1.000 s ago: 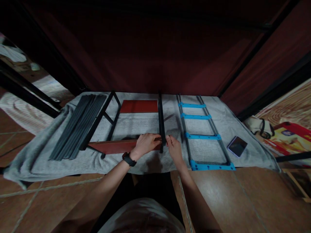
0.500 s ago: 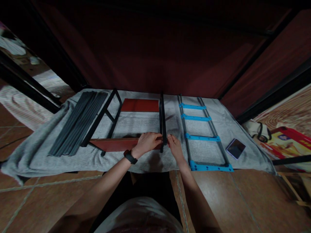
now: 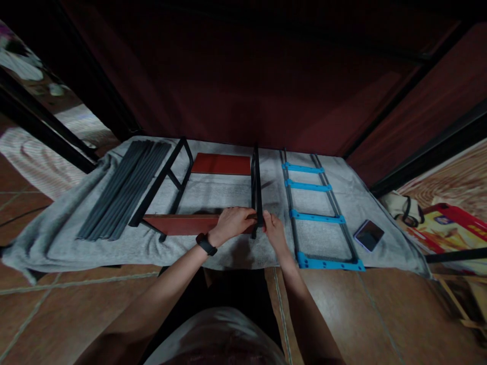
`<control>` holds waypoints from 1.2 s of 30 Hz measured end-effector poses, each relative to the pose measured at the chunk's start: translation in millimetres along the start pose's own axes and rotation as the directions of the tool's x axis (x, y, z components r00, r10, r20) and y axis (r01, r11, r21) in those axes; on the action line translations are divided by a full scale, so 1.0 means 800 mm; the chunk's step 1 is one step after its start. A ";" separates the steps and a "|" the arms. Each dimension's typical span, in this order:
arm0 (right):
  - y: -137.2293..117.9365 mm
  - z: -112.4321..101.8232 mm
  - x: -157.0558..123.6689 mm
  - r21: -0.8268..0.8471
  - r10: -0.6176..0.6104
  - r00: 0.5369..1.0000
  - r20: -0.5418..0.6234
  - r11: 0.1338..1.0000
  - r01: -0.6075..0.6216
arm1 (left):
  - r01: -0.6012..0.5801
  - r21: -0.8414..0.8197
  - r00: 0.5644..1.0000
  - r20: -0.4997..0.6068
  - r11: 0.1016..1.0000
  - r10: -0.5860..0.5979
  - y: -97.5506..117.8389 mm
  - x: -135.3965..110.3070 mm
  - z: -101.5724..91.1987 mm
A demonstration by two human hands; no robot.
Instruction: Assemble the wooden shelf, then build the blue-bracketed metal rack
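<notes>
A small rack stands on the grey cloth, made of a left black metal frame (image 3: 157,182), a right black metal frame (image 3: 258,187) and two reddish-brown boards. My left hand (image 3: 236,221), with a dark band on the wrist, is closed over the right end of the near board (image 3: 182,224), by the right frame. The far board (image 3: 221,164) lies between the frames at the back. My right hand (image 3: 274,229) has its fingertips pinched against the outer side of the right frame's near corner. Whatever sits between those fingertips is too small to make out.
Left of the rack lies a bundle of grey tubes (image 3: 124,190). To the right are grey tubes joined by blue crosspieces (image 3: 318,216), then a phone (image 3: 369,235). A red-yellow package (image 3: 443,228) stands beyond the bed's right edge. A dark red panel (image 3: 243,81) closes off the back.
The view has shifted slightly. Both hands stay at the same corner of the rack, and nothing has been taken up or let go.
</notes>
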State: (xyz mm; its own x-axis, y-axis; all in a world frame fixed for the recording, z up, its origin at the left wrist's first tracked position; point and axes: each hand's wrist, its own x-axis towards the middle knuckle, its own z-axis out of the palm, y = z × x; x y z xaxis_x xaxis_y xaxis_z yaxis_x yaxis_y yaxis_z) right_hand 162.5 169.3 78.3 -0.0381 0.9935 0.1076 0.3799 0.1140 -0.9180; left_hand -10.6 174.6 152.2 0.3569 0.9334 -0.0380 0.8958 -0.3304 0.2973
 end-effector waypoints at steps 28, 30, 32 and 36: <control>-0.002 -0.003 0.004 -0.038 -0.104 0.995 0.006 0.994 0.104 | -0.039 -0.032 0.999 -0.027 0.999 0.039 0.001 -0.002 -0.002; -0.001 0.000 0.006 0.004 -0.050 0.999 0.001 0.999 0.050 | -0.038 -0.043 0.999 -0.029 0.998 0.037 0.000 -0.002 -0.003; -0.001 -0.001 0.004 0.041 -0.019 1.000 0.005 0.999 0.018 | -0.034 -0.056 0.999 -0.026 0.998 0.033 0.000 -0.001 -0.003; -0.001 -0.008 0.001 0.046 -0.029 1.000 0.000 0.999 0.029 | -0.056 -0.079 0.998 -0.028 0.995 0.054 -0.001 0.001 -0.005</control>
State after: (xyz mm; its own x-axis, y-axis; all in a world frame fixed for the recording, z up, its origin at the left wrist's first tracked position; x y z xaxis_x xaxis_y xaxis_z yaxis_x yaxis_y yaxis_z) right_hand 168.0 170.2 81.6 -0.0491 0.9897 0.1343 0.3358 0.1430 -0.9310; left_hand -12.0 175.9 155.6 0.3969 0.9179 0.0051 0.8508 -0.3699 0.3731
